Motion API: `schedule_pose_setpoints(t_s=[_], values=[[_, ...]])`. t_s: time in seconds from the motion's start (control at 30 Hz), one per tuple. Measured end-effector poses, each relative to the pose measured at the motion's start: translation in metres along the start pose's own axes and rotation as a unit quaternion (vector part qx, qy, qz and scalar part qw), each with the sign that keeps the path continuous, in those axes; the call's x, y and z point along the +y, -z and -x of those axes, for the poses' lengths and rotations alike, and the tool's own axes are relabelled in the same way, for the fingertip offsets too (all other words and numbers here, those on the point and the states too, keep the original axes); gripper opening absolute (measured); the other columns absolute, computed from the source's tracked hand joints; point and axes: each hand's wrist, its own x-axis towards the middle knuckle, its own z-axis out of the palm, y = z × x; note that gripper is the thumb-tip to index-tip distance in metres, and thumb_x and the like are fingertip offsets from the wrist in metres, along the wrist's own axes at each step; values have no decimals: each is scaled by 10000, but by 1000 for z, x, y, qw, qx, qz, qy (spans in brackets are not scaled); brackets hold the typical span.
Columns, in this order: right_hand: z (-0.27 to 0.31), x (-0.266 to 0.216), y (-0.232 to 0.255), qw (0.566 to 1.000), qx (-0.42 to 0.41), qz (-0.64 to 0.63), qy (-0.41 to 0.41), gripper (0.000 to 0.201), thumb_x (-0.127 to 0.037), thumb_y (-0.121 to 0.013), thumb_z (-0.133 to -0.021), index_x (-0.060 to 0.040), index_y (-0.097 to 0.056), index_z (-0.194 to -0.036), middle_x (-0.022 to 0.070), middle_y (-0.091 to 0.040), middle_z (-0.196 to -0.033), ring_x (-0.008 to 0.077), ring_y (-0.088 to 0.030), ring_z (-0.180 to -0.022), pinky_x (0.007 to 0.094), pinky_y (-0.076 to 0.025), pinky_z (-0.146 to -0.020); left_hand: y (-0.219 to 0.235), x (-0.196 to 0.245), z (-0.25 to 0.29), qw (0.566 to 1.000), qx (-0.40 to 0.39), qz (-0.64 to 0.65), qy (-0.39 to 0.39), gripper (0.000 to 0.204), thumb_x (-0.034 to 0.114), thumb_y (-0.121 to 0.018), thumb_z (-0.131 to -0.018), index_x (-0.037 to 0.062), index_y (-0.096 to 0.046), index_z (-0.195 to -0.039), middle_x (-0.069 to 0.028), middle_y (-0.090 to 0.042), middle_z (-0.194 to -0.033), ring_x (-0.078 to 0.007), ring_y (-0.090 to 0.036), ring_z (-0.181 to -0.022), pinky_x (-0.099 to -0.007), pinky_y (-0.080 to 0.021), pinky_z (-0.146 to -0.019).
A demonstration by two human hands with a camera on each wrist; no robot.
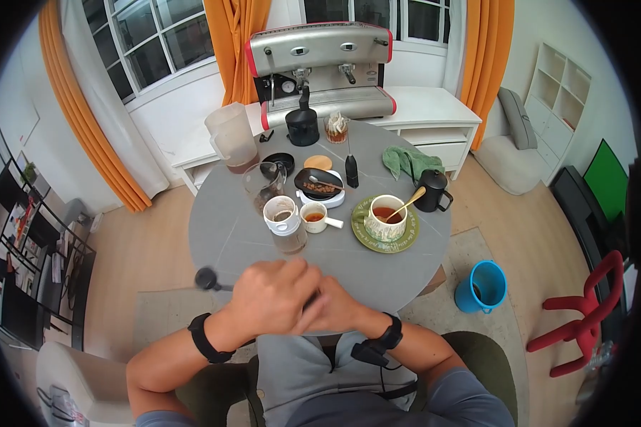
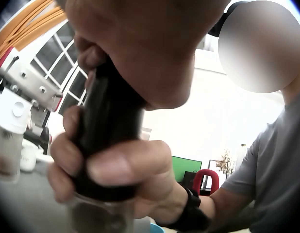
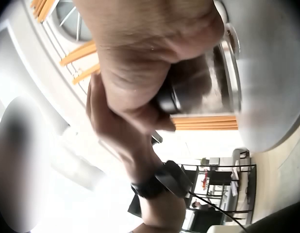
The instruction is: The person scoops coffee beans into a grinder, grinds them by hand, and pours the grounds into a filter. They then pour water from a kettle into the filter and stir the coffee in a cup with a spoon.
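Close to the body, over the table's near edge, both hands hold a manual coffee grinder [image 2: 111,116] with a black body and a clear lower jar [image 2: 99,216]. The right hand [image 1: 342,306] wraps its fingers and thumb round the black body, just above the jar. Above it, the left hand [image 1: 267,295] grips the grinder's top end, its fingers closed. The crank's black knob [image 1: 206,278] sticks out to the left, outside the left hand. In the head view the hands hide most of the grinder.
Ahead on the grey round table [image 1: 228,228] stand a white-topped clear container [image 1: 286,231], a small handled cup [image 1: 313,221], a dish of coffee beans [image 1: 319,183] on a scale, and a teacup [image 1: 388,226] on a green saucer. An espresso machine [image 1: 320,64] stands behind.
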Motion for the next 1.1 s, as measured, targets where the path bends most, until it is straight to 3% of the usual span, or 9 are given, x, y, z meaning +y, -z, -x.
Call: schedule_pose_setpoints(t_s=[0.07, 0.17, 0.2, 0.33, 0.4, 0.57, 0.63, 0.77, 1.1], values=[[-1, 10, 5, 988, -117, -97, 34, 402, -161, -848, -705, -26, -673, -1041, 68, -729, -912, 168, -671, -791, 337, -542, -759, 0, 0, 3, 993, 5, 59, -99, 289, 357, -744, -817, 113, -590, -791, -56, -529, -737, -221, -571, -548, -340, -451, -488], [1, 35, -7, 913, -308, -13, 268, 309, -120, -862, -666, -46, -712, -926, 38, -712, -880, 161, -654, -802, 299, -528, -717, 3, 9, 3, 965, -4, 116, -233, 306, 390, -746, -815, 118, -607, -799, -26, -532, -758, -177, -540, -548, -306, -429, -482], [8, 46, -9, 908, -375, -165, 93, 346, -104, -872, -652, -52, -716, -956, 48, -706, -899, 158, -652, -812, 293, -526, -708, 2, 10, 4, 961, 0, 133, -242, 312, 388, -768, -789, 111, -633, -836, -24, -554, -769, -160, -537, -539, -289, -409, -467], [6, 26, -1, 893, -411, -183, -1, 377, -93, -882, -637, -54, -716, -974, 45, -701, -889, 151, -648, -808, 288, -523, -695, -2, 9, 13, 961, 2, 151, -230, 331, 381, -791, -760, 99, -665, -878, -25, -589, -795, -146, -554, -543, -279, -403, -454], [6, 31, -4, 922, -345, -139, 105, 383, -96, -871, -652, -46, -706, -994, 35, -690, -872, 141, -642, -807, 285, -520, -703, -2, 7, 14, 966, 3, 143, -213, 322, 371, -784, -769, 93, -667, -883, -30, -598, -802, -161, -563, -547, -290, -418, -459], [-7, 1, 4, 956, -275, -88, 47, 456, -164, -850, -720, -43, -676, -1124, 31, -674, -907, 127, -628, -857, 303, -517, -808, -4, -10, 17, 987, 7, 94, -127, 269, 305, -765, -790, 75, -663, -884, -55, -615, -811, -218, -593, -560, -330, -461, -478], [-9, -4, 1, 993, -95, -67, -17, 565, -230, -859, -746, -45, -622, -1224, 31, -675, -982, 129, -623, -906, 311, -512, -838, -7, -20, 18, 998, 29, 55, -31, 229, 267, -748, -807, 87, -607, -824, -68, -562, -764, -246, -597, -568, -354, -470, -492], [-16, 5, -5, 993, 15, 113, 6, 514, -229, -849, -768, -18, -588, -1157, 129, -690, -1060, 264, -680, -986, 379, -529, -865, -12, -33, 20, 998, 41, -9, 41, 246, 265, -752, -802, 76, -604, -857, -76, -543, -746, -264, -609, -573, -373, -482, -500], [-44, 13, -18, 984, 53, 168, 35, 622, -206, -838, -764, -37, -518, -1270, 176, -677, -1157, 399, -666, -1075, 446, -539, -875, -24, -57, 32, 997, -23, -55, 51, 268, 303, -737, -820, 72, -618, -883, -76, -550, -767, -278, -599, -588, -385, -466, -512]])
